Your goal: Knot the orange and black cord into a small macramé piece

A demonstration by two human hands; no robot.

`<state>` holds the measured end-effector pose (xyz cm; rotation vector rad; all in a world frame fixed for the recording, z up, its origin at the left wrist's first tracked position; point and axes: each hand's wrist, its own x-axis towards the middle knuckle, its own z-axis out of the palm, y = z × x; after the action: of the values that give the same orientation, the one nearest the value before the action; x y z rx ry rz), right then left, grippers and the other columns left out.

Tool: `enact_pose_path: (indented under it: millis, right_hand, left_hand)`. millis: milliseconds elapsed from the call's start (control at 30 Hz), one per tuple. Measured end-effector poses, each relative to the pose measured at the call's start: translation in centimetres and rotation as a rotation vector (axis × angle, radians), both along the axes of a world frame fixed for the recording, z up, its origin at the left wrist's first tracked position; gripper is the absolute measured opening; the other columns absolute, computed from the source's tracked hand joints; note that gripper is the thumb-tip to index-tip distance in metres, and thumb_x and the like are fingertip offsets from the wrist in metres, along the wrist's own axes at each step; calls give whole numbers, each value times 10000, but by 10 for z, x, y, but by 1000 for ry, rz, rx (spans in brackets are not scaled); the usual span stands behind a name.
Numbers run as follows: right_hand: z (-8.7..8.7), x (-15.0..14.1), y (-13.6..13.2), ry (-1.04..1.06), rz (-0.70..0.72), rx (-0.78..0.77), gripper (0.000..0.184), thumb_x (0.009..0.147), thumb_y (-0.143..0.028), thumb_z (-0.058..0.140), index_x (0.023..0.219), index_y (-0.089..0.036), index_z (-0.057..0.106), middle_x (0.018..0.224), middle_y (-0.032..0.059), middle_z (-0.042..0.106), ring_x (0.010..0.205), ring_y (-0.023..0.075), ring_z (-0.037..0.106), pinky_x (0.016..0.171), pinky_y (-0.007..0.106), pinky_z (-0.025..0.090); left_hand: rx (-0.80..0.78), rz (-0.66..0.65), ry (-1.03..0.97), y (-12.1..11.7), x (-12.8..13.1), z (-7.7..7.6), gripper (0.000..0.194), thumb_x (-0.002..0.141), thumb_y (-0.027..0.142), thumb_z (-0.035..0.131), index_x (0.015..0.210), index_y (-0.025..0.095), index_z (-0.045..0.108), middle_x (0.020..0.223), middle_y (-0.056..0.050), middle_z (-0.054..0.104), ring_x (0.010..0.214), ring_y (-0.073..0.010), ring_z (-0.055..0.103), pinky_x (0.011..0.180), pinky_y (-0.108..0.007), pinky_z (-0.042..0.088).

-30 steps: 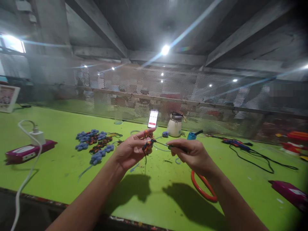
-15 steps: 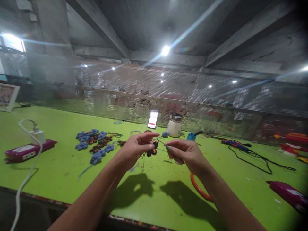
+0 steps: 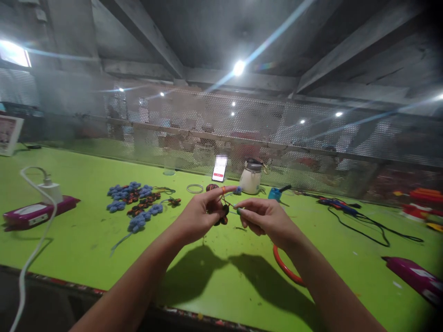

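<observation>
The dark piece (image 3: 224, 218) sits above the table (image 3: 86, 253), pinched by the left hand (image 3: 198, 213), whose extended index finger carries the yarn (image 3: 223, 189), apparently keeping it taut. The right hand (image 3: 269, 218) grips the hook (image 3: 239, 210) penlike, likely for control. Flowers (image 3: 137, 222) lie left, seemingly out of the way.

The left hand (image 3: 199, 214) hides part of the dark yarn piece (image 3: 224, 216), and the right hand (image 3: 268, 216) covers most of the green-ended tool (image 3: 238, 210) (its tip is too small to make out). The right forearm (image 3: 327, 286) blocks some of the red ring (image 3: 283, 267). The left edge crops the picture frame (image 3: 8, 133); the phone (image 3: 219, 168) has a blurred upper screen.
</observation>
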<state>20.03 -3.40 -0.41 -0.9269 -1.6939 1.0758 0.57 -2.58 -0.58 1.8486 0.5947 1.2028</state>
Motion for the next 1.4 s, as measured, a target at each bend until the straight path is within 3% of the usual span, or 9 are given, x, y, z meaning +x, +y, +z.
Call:
enact_pose_path:
  millis: [167,333,533,800,1000,1100,1233,1400]
  right_hand:
    - [-9,-19,0,271,4,-135,247,695,-313,695,877,-151,652,545,-20,571,353,35,372,353,176,198]
    - [-16,-34,-5,464,-30,-55,186,733,-288,672,874,-170,643,575,-23,561,395,43,401,366,179,236]
    - [-13,-26,-8,243,-89,230,155,784,-273,621,898,-174,655,545,-25,543,391,58,399,371,204,293]
    - [-11,-14,-7,-41,-193,477,161,821,-232,577,961,-202,652,614,-8,550,454,77,404,408,233,320]
    - [1,-7,-14,-186,-222,611,162,812,-199,573,938,-197,674,633,6,579,526,104,468,474,253,380]
    - [3,-4,-15,-152,-144,532,152,803,-199,585,920,-189,682,611,3,569,530,101,468,476,247,375]
    - [0,-4,-11,18,-10,306,149,800,-251,599,911,-184,673,551,-17,545,418,61,370,386,214,285]
    - [-3,-8,-6,159,41,176,156,800,-278,604,907,-176,654,545,-23,549,376,36,331,354,190,224]
  left_hand:
    - [91,77,4,0,4,-3,475,745,79,550,1187,250,581,642,27,440,601,-101,433,588,-244,381]
    - [-167,-138,-327,1,5,-1,481,708,122,650,1169,244,590,677,28,471,613,-87,450,570,-224,376]
    - [-393,-278,-496,-4,-2,5,583,663,70,679,1200,262,558,727,17,540,628,-76,486,594,-205,381]
    - [-421,-283,-540,-3,-10,10,531,650,37,666,1147,211,601,781,-4,575,648,-66,492,600,-170,396]
    - [-477,-281,-579,1,-13,7,423,662,45,645,1062,184,649,821,-18,609,657,-76,523,650,-202,432]
    - [-485,-267,-619,5,-14,4,303,626,29,641,900,145,695,807,-36,624,690,-93,543,698,-228,436]
    - [-443,-259,-598,7,-12,2,88,624,42,635,643,122,667,774,-23,597,650,-76,516,656,-211,412]
    - [-355,-267,-397,8,-8,-1,84,662,66,646,597,116,628,723,-12,564,631,-72,507,609,-203,386]
